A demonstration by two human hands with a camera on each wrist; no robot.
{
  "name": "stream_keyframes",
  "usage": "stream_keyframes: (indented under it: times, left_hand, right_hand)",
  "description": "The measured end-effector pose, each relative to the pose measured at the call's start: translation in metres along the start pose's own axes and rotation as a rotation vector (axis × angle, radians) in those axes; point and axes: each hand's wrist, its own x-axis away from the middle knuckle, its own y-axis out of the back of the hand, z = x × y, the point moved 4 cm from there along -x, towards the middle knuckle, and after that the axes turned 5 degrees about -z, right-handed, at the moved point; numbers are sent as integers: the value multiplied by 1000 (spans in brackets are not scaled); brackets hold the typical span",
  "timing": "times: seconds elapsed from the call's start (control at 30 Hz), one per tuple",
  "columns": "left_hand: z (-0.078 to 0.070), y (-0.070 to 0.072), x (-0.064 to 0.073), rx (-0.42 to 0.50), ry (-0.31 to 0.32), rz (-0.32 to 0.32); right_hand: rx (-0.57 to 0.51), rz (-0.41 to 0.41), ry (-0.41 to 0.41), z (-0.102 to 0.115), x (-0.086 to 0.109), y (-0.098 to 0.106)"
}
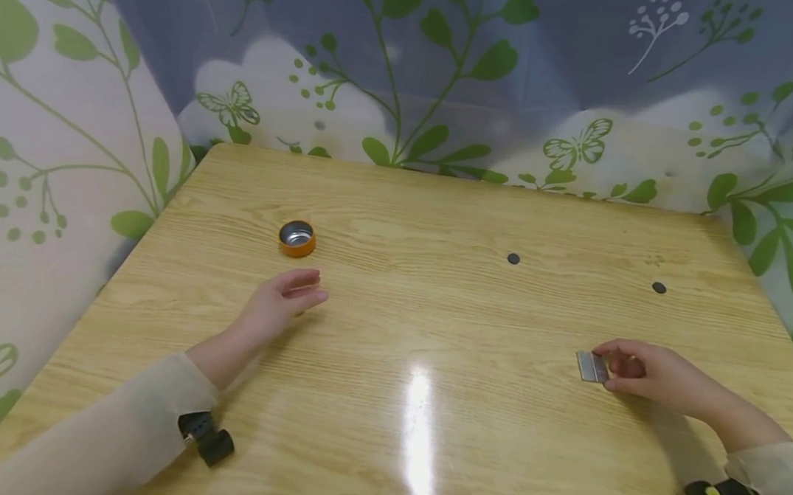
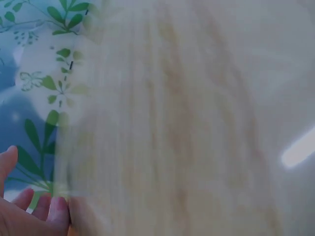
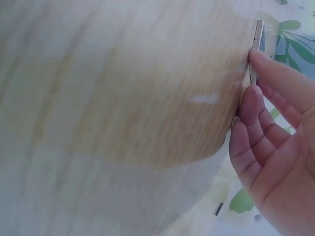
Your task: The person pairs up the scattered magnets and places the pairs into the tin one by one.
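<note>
Evidently, an orange bowl [image 1: 297, 249] stands just beyond the relaxed, empty left hand [image 1: 270, 310]; rightward over the table [image 1: 421, 300], the right hand [image 1: 663, 373] pinches a grey plate [image 1: 590, 367]. Handling it seems the present step; the next move likely needs a steady pinch.

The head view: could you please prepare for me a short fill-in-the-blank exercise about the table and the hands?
1. The small bowl is ____ on the outside.
2. On the wooden table lie ____ dark round discs.
3. The right hand holds a flat grey piece, while the left hand holds ____.
4. The hand nearer to the bowl is the ____ one.

Missing words: orange; two; nothing; left.
</note>
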Motion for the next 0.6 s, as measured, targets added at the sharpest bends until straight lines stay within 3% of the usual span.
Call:
stream_keyframes:
  times: [0.2, 0.4, 0.6]
  left_hand:
    - [13, 16, -1, 41, 49, -113]
    - [16, 31, -7, 74, 136, -226]
    - [15, 46, -28, 53, 108, -259]
  right_hand:
    - [32, 12, -49, 0, -1, 0]
    - [96, -32, 8, 3, -2, 0]
    - [94, -70, 35, 5, -1, -2]
